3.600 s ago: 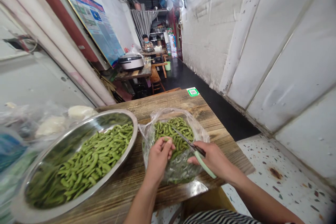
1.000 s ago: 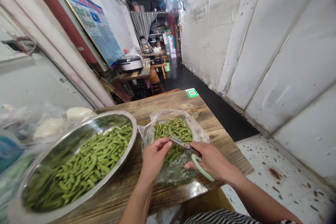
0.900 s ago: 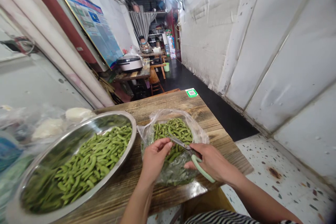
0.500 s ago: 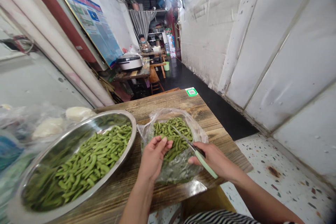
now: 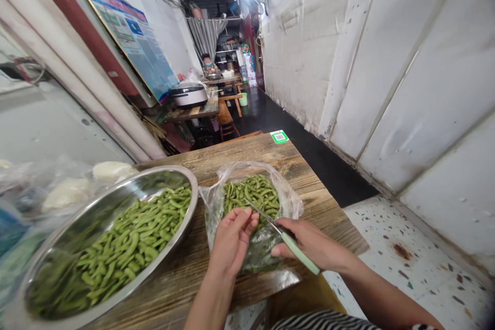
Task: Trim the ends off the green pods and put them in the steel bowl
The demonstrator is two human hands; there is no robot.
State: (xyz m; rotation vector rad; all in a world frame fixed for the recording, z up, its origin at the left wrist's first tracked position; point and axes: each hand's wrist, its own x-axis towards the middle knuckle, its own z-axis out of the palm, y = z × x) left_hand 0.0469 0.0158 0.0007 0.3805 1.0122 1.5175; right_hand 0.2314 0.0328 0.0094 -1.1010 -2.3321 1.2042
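My left hand (image 5: 233, 237) is closed in a pinch over the plastic bag, with an edamame pod at its fingertips, mostly hidden by them. In my right hand (image 5: 313, 242) is a pair of scissors (image 5: 300, 253) with light green handles. Their blades point up and left, the tips close to my left fingertips. Beneath both hands lies a clear plastic bag (image 5: 291, 201), open at the top, with many green edamame pods (image 5: 253, 189) inside. To the left, a wide metal basin (image 5: 50, 268) holds a heap of loose edamame pods (image 5: 135, 237).
The wooden table (image 5: 325, 206) carries a green QR code card (image 5: 279, 137) at its far edge. Plastic bags with pale contents (image 5: 67, 193) sit left of the basin. Farther back, a white cooker (image 5: 188, 94) stands on another table, and a person (image 5: 209, 66) sits beyond it.
My left fingertips have shifted slightly right and down, nearer the scissor blades. The scissors stay in my right hand. The whole view has moved a little.
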